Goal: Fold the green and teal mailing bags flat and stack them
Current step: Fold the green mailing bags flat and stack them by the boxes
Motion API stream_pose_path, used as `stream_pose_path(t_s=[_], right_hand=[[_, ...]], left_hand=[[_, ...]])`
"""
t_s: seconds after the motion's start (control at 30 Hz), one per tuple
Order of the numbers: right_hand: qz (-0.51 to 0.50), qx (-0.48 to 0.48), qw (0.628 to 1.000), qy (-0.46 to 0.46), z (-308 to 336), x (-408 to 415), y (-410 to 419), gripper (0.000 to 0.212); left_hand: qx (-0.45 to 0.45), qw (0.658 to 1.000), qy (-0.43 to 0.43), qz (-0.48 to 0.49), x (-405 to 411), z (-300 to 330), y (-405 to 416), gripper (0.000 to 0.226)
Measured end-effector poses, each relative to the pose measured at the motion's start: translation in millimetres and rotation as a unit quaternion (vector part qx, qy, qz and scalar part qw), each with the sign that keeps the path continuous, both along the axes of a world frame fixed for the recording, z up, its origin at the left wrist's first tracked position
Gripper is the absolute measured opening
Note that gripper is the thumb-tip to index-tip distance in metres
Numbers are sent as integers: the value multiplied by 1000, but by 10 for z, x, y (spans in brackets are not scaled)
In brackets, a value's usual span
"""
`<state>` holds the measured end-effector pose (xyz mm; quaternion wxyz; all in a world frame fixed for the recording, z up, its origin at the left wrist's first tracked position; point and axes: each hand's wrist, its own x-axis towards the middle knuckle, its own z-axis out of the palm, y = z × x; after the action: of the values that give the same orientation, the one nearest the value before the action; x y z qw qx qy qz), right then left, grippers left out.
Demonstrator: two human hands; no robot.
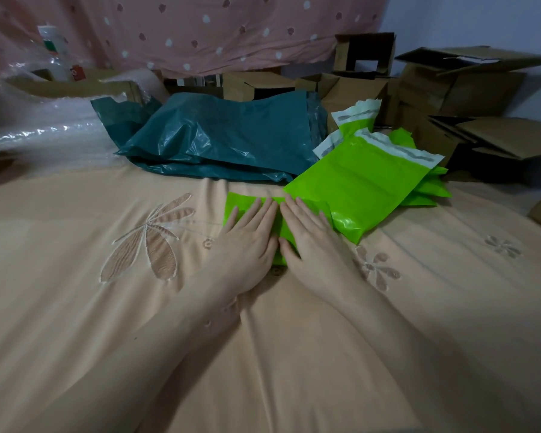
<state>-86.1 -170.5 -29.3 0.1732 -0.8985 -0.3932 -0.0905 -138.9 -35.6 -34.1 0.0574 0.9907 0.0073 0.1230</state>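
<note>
Both hands lie flat, side by side, on one folded green bag (231, 207) that rests on the peach bedsheet (75, 307) near the middle of the view. The left hand (247, 239) covers the left part of this bag and the right hand (310, 239) covers the right part; the index fingers almost meet over its middle line. On each hand the fingers are straight and held close together, pressing down with the palms, and they grip nothing.

The folded bag seems to have its long axis from 9 o'clock to 3 o'clock, across the fingers, which point toward 12 o'clock. Only its left edge, a strip between the hands and a corner beside the right hand can be seen, so I cannot tell its full outline.

The pile of green bags (366, 182) lies toward 1 o'clock from the right hand and its near corner touches or overlaps the folded bag beside the right fingers. The teal bags (225, 139) lie at 12 o'clock, farther away and apart from both hands. The cardboard boxes (450, 89) stand behind, at 1 to 2 o'clock.

In my judgement the present step is the flattening of a fold. The right hand is the nearer one to the green pile, so it is better placed to take the next bag, while the left hand can keep the folded one down
</note>
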Motion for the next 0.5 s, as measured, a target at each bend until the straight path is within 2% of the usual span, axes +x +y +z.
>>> stream_pose_path(t_s=[0.1, 0.33, 0.43, 0.5], right_hand=[[-25, 23, 999, -6, 79, 2, -106, 58], [-41, 43, 992, 113, -20, 98, -252, 52], [-36, 23, 992, 120, -77, 125, -269, 51], [-39, 10, 992, 121, -95, 136, -268, 52]], left_hand=[[4, 1000, -17, -4, 24, 100, -66, 82], [-1, 998, 21, -56, 244, 94, -300, 53], [9, 998, 35, -56, 257, 9, -285, 55], [19, 998, 21, -57, 262, -32, -281, 70]])
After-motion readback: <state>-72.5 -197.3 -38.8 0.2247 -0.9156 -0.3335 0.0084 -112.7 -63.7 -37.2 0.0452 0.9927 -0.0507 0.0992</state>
